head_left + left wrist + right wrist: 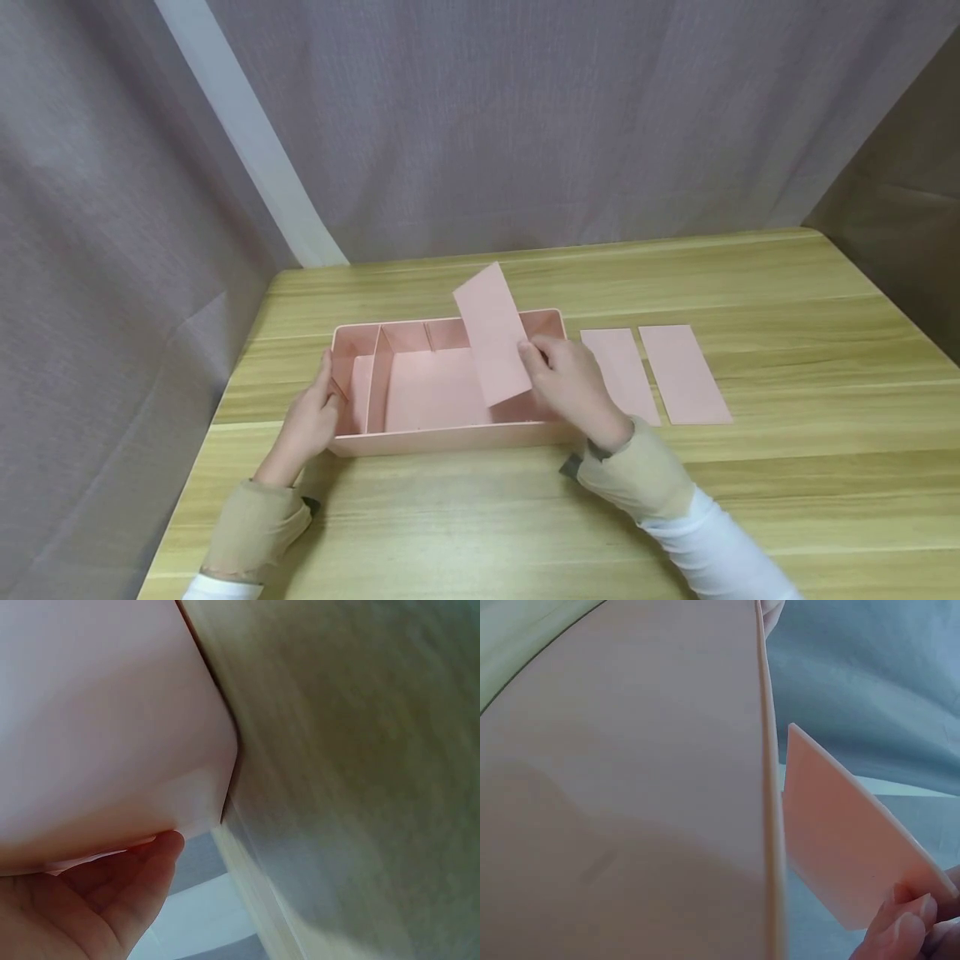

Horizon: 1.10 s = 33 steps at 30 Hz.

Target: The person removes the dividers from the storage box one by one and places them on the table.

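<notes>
A long pink organizer box [450, 439] stands open-topped on the table. A fixed-looking divider [379, 379] crosses its left part. At the box's left end my left hand [309, 421] grips the wall, fingers along the outside and thumb by the rim. My right hand [570, 379] pinches a flat pink divider panel [491, 333] by its lower right edge, thumb on the near face. The panel is held tilted over the right part of the box. In the right wrist view, the panel [847, 832] appears beyond the box wall [630, 787], with fingertips [900, 930] at its edge.
Two more flat pink panels [686, 375] lie side by side on the wooden table [810, 400], right of the box. Slot ridges [429, 336] show on the box's far inner wall. Grey curtain [525, 125] hangs behind the table and on the left.
</notes>
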{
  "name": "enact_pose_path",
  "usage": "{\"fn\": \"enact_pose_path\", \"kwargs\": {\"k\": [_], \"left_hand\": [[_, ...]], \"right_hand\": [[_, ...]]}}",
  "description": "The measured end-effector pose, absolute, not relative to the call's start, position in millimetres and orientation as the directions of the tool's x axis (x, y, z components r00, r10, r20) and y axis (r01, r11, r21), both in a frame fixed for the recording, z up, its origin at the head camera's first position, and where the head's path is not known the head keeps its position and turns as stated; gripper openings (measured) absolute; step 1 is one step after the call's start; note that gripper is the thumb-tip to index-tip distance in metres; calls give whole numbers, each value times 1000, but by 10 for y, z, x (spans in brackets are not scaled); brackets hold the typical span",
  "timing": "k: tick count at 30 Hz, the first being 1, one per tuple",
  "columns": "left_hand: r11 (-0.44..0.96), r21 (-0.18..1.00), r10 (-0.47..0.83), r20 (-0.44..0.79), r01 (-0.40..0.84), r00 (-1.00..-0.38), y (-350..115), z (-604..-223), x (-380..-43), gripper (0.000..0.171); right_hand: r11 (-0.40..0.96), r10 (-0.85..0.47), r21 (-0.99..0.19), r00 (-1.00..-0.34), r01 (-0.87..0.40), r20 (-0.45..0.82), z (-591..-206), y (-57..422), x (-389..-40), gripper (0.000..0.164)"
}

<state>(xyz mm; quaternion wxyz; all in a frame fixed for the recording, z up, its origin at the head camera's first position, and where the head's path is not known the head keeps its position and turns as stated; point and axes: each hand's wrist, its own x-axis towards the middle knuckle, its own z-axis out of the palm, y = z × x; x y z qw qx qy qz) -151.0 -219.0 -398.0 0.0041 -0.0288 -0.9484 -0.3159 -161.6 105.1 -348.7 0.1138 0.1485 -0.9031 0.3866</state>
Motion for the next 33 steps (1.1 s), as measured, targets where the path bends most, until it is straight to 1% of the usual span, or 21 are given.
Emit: {"fn": "enact_pose_path", "kwargs": {"k": [7, 14, 22, 33], "left_hand": [[799, 600, 50, 21, 53, -998, -2189, -3979, -1504, 59], [800, 598, 48, 15, 47, -999, -2187, -3975, -1499, 59], [802, 595, 47, 19, 49, -999, -2186, -3976, -1506, 59], [800, 597, 53, 24, 57, -998, -2184, -3968, -1508, 59]], "right_hand": [[640, -159, -690, -937, -337, 310, -3492, 1154, -1620, 39], [641, -166, -684, -933, -347, 318, -3484, 1252, -1630, 38], [659, -144, -697, -958, -281, 250, -3461, 1375, -1628, 37], [658, -126, -707, -964, -259, 236, -3452, 1530, -1632, 36]]}}
